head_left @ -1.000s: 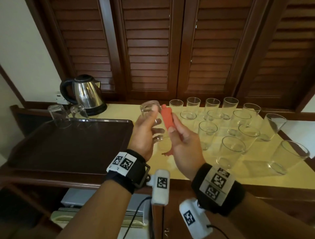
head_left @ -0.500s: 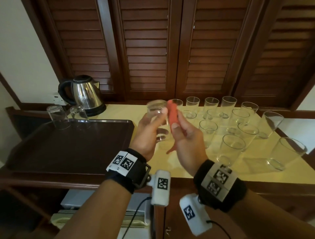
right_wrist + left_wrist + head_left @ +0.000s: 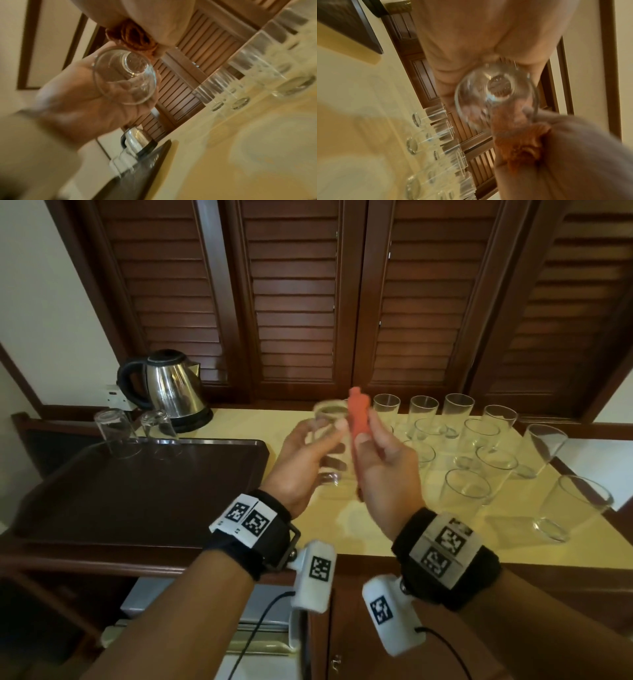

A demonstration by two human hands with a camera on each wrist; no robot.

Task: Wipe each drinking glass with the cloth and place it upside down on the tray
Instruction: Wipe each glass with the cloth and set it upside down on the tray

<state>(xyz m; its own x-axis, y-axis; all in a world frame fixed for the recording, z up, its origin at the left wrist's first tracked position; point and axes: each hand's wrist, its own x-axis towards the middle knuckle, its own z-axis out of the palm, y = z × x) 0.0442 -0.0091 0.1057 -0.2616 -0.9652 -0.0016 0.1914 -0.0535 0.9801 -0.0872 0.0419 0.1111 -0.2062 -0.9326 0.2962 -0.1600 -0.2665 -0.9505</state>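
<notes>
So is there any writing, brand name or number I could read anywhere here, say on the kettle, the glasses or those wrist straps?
No readable text in any view.
Wristbands: black-and-white square code patterns only, no letters or numbers.
White wrist cameras: the same kind of pattern, no words.
Kettle: no brand or label visible.
Glasses on the counter and the held glass: plain, unmarked.

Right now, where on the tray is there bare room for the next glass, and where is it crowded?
The dark tray is bare across its middle and near side; only two upturned glasses stand at its far left rim by the kettle. Crowded: the counter right of the hands, packed with upright glasses.
</notes>
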